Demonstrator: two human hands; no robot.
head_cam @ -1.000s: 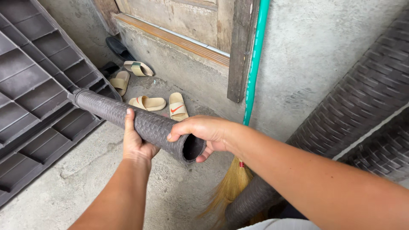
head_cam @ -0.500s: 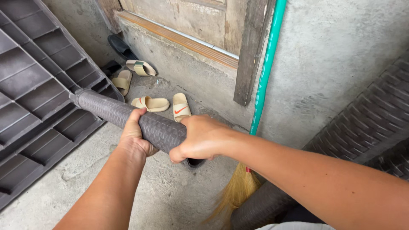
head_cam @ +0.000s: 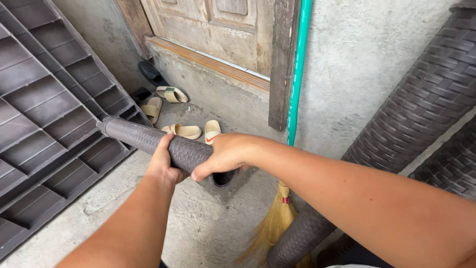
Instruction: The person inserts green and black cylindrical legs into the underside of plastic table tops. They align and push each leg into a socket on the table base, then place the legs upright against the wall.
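Woven dark tube (head_cam: 144, 139) is being gripped by both hands, left hand (head_cam: 166, 164) mid-length, right hand (head_cam: 225, 154) at its near open end, axis running away leftward.

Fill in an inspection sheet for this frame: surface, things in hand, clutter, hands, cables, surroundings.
Surface: bare concrete floor, rough and stained.
Things in hand: dark woven-textured tube, held level; far end meets the gridded plastic panel.
Clutter: beige slippers by the step; straw broom with teal handle.
Hands: left hand grips the tube from below; right hand covers its near open end.
Cables: nothing seen.
Surroundings: wooden door, concrete wall, more woven posts leaning.
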